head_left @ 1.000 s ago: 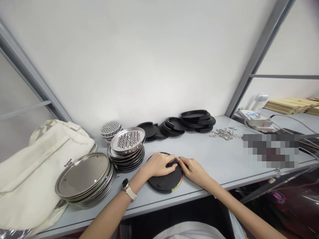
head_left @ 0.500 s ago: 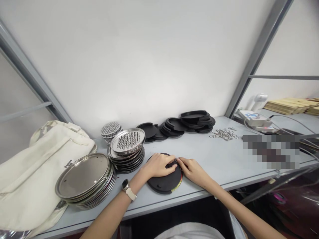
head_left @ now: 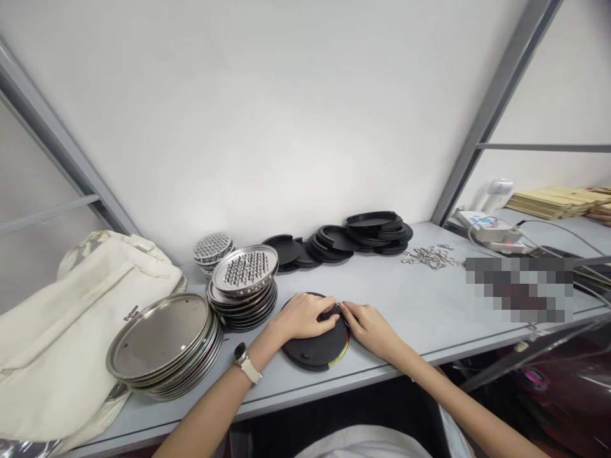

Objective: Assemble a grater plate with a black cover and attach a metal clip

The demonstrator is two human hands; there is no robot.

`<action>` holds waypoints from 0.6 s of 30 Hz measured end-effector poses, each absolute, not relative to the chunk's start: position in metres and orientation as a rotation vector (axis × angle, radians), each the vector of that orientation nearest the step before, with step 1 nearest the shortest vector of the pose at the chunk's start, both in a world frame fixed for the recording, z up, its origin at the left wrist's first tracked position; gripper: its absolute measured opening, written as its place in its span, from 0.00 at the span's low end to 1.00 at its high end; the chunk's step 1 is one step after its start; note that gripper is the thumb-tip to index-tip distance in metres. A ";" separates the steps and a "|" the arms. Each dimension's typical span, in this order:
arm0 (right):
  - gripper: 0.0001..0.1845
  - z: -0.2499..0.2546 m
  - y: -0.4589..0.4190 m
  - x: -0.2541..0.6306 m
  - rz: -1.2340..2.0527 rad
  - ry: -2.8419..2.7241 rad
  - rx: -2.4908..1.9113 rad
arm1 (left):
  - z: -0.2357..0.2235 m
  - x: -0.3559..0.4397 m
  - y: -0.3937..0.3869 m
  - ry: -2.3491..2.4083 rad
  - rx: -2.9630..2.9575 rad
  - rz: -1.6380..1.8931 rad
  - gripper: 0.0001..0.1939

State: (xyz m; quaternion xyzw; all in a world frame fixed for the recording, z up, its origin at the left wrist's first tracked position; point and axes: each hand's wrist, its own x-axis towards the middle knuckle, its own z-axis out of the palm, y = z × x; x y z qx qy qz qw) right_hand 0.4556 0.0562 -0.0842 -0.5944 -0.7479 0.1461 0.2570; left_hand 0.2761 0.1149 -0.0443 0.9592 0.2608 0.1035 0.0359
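A round black disc (head_left: 308, 353) lies flat near the table's front edge, with a red and yellow strip showing along its right rim. My left hand (head_left: 308, 316) lies over its upper part, fingers curled onto it and thumb pointing right. My right hand (head_left: 365, 324) is closed at the disc's upper right edge, thumb and forefinger pinching a small metal ring piece (head_left: 337, 306). The left fingertips meet this piece from the other side. Most of the ring piece is hidden by the fingers.
Metal discs (head_left: 160, 337) are stacked at the left, beside a cream bag (head_left: 86, 318). Grater discs (head_left: 245, 270) top another stack. Black round holders (head_left: 334, 242) lie along the wall, near loose metal ring pieces (head_left: 432, 256). A power strip (head_left: 489, 226) with cables stands right.
Both hands stay in the same place on the disc. Only slight finger movement at the small metal ring piece shows.
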 end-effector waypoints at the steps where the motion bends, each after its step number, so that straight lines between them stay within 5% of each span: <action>1: 0.20 -0.084 0.056 0.455 0.381 -2.034 -1.616 | -0.044 0.276 0.115 0.797 2.946 0.320 0.09; 18: 0.18 -0.087 0.053 0.454 0.261 -2.066 -1.612 | -0.043 0.276 0.114 0.802 2.957 0.318 0.09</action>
